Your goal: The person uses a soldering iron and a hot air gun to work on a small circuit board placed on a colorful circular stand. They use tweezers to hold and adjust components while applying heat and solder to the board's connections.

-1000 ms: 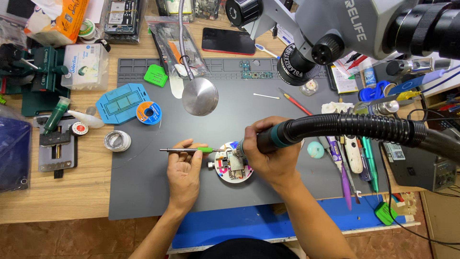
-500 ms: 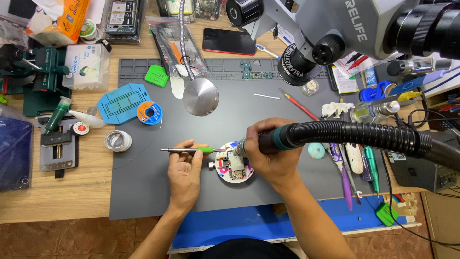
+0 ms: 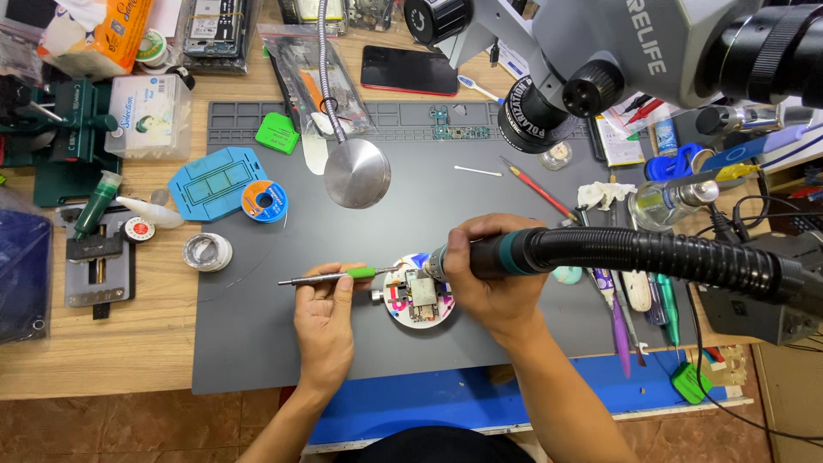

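Note:
A small circuit board (image 3: 422, 290) is clamped on a round white holder (image 3: 418, 314) in the middle of the grey work mat (image 3: 257, 343). My left hand (image 3: 324, 319) grips a thin tool with a green collar (image 3: 334, 275), its tip pointing right onto the board. My right hand (image 3: 489, 276) holds a hot-air handpiece (image 3: 480, 255) with a black ribbed hose (image 3: 651, 254); its nozzle points at the board from the right.
A round metal lamp head (image 3: 357, 172) on a gooseneck hangs over the mat's back. A microscope (image 3: 591, 60) stands at the upper right. A solder spool (image 3: 264, 200), blue stencil plate (image 3: 216, 183), tape roll (image 3: 207, 251), vise (image 3: 99, 257) lie left; tweezers and pens (image 3: 634, 300) lie right.
The hot-air handpiece and its hose have shifted slightly as my right hand adjusts over the board. My left hand and its tool stay in place.

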